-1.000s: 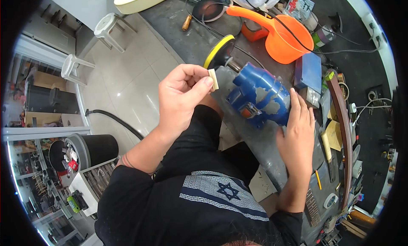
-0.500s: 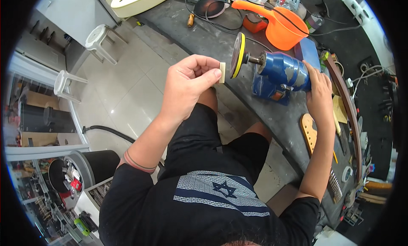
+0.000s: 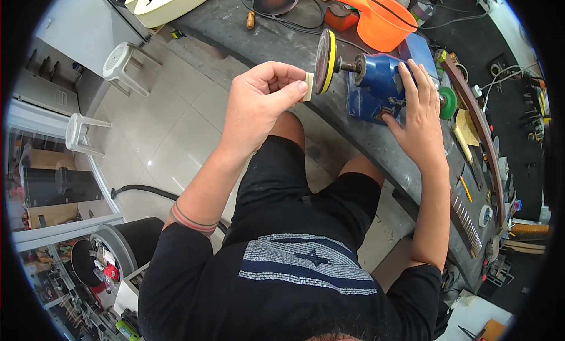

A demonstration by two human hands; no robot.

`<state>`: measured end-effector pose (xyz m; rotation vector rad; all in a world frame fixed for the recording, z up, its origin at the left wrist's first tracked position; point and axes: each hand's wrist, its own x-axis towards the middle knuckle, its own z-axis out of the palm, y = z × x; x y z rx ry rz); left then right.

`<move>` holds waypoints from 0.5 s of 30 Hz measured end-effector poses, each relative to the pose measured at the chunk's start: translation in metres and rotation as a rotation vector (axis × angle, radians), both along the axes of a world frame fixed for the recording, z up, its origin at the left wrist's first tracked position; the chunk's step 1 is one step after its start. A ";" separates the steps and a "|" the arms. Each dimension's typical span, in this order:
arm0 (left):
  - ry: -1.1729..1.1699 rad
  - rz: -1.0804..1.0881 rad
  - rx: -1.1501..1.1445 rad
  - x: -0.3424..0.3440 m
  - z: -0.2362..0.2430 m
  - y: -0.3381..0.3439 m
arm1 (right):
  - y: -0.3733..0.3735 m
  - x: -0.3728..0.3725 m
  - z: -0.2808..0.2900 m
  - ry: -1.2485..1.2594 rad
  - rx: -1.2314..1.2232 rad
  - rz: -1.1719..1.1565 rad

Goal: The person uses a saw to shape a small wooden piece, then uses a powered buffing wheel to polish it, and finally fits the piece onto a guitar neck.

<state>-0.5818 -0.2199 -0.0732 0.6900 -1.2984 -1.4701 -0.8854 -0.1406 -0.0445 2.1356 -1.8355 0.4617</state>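
The blue grinder (image 3: 376, 76) has swung round on the bench (image 3: 206, 26), so its disc (image 3: 323, 61) now faces my left hand (image 3: 259, 102) instead of slanting away. My right hand (image 3: 421, 126) has shifted from the motor's far end to lie over its body, fingers spread on top, thumb lowered at the front of the base. I judge that the machine and the strip (image 3: 309, 86) are now lined up for working together, though I cannot tell whether my thumb presses anything or whether the disc turns.

I pinch the strip between left thumb and bent forefinger. It stands nearly upright just beside the disc's face; I cannot make out whether they touch. It is small, pale cream, straight-edged and slim, with its lower part partly behind my thumb. The disc has a dark face and yellow rim, and a green wheel (image 3: 449, 102) shows beyond my right hand.
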 end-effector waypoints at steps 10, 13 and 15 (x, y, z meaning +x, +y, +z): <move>-0.016 -0.004 0.005 -0.008 0.001 0.014 | 0.000 -0.002 -0.003 -0.027 -0.023 0.006; -0.022 -0.008 -0.002 -0.010 0.002 0.015 | 0.001 -0.001 -0.004 -0.031 -0.043 0.010; -0.022 -0.014 -0.007 -0.011 0.002 0.016 | 0.000 -0.002 -0.006 -0.030 -0.059 0.003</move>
